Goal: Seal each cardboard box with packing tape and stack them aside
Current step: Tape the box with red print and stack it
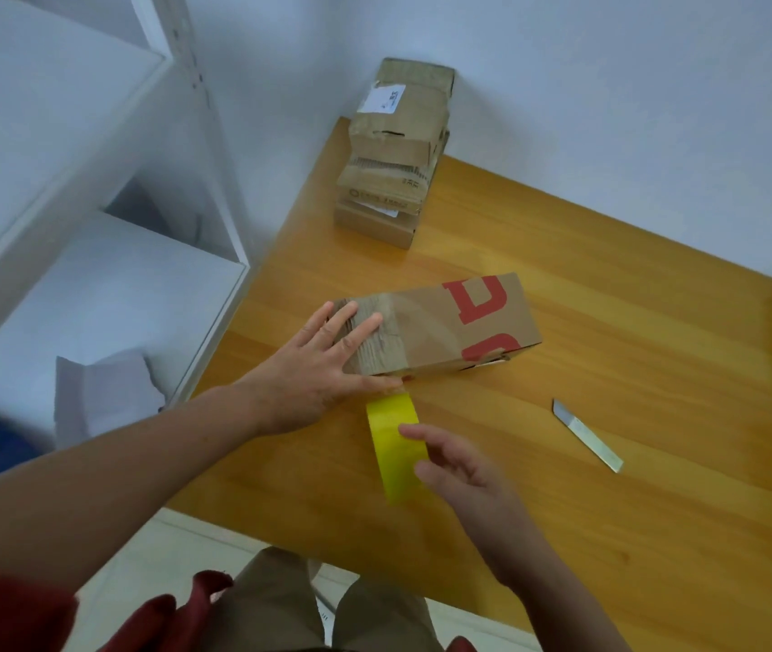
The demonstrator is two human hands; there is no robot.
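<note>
Hands are working on a long brown cardboard box with red print (440, 322), which is lying near the middle of the yellow-brown wooden counter (610, 510); its long axis is running roughly from 9 o'clock to 3 o'clock across the view. The left hand (323, 369) is lying flat on the box's 9 o'clock end, fingers straight and spread, pressing down where the surface is looking wrinkled. The right hand (454, 468) is sitting at 6 o'clock of the box, finger and thumb pinching a bright yellow roll of packing tape (391, 444), seen edge-on and slightly blurred; the roll's far end is reaching the box's near lower edge just beside the left thumb, though I cannot tell whether a strip is sticking there.

Tape is lying at right angles to the box's long axis, so the coming pull is probably going toward 12 o'clock, up the near wall and across the short way; the right hand is the nearer one to the roll, while the left is steadying the box.

Lying at 4 o'clock of the box, nearer the right hand, is a thin grey metal blade (586, 435); a stack of brown cardboard boxes (393, 181) is standing at 12 o'clock against the white wall (610, 87).
</note>
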